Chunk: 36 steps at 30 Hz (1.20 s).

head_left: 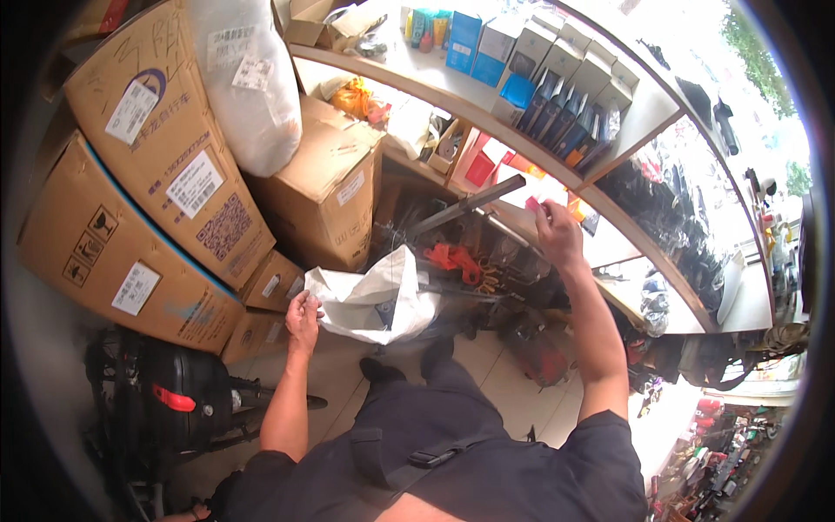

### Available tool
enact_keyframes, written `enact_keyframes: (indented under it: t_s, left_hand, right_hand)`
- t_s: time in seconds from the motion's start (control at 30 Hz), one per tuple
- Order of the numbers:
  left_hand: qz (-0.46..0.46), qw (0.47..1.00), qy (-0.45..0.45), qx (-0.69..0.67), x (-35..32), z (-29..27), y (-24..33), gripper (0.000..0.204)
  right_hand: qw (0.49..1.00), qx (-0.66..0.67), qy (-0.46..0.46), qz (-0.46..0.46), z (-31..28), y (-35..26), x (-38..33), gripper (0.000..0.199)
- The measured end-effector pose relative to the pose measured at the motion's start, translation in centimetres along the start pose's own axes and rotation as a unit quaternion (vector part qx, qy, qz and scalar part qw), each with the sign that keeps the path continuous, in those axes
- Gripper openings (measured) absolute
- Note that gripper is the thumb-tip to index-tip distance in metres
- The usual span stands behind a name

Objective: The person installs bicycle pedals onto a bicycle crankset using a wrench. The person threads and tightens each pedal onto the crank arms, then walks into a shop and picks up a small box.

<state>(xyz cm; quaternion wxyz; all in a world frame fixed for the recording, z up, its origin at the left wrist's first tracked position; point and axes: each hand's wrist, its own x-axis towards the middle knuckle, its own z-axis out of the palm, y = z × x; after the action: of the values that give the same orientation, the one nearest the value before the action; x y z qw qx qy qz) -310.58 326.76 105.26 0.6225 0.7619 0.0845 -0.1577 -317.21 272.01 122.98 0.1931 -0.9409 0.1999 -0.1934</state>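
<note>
My left hand [302,322] is closed on the left edge of a white woven-looking bag [348,300]. The bag's mouth gapes upward, and a small dark patch shows inside it. My right hand [559,233] is raised to the right, near the shelf front. Between its thumb and fingers is a small pink-red piece [532,204], too small to name. Past the bag, a grey metal bar [470,207] slants up toward the shelf. An orange-red cloth or plastic bundle [454,259] lies just right of the bag.
Large cardboard boxes [165,148] and a white wrapped package [252,96] stand at the left. Below them is a black bicycle or scooter part with a red light [174,398]. Shelves [487,104] with small boxes curve across the back and right. Mixed parts [722,452] crowd the lower right.
</note>
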Motion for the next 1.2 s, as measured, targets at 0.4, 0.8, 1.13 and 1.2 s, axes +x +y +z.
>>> enact_keyframes:
  t_s: [0.4, 0.8, 1.13, 1.2]
  left_hand:
    - [0.053, 0.984, -0.094, -0.143, 2.2, 20.1, 8.4, 0.044]
    - [0.360, 0.929, -0.069, -0.055, 33.3, 39.1, 40.6, 0.063]
    - [0.387, 0.913, 0.006, 0.126, 44.6, 50.6, 48.5, 0.097]
    - [0.372, 0.919, -0.001, 0.131, 45.5, 50.7, 47.9, 0.099]
  right_hand:
    - [0.767, -0.328, -0.111, -0.540, 9.5, 4.0, 27.6, 0.015]
    - [0.799, -0.232, -0.082, -0.549, 9.7, 6.0, 31.7, 0.009]
    - [0.809, -0.207, -0.086, -0.543, 9.9, 7.1, 32.9, 0.016]
    - [0.815, -0.197, -0.080, -0.539, 10.0, 6.7, 33.2, 0.017]
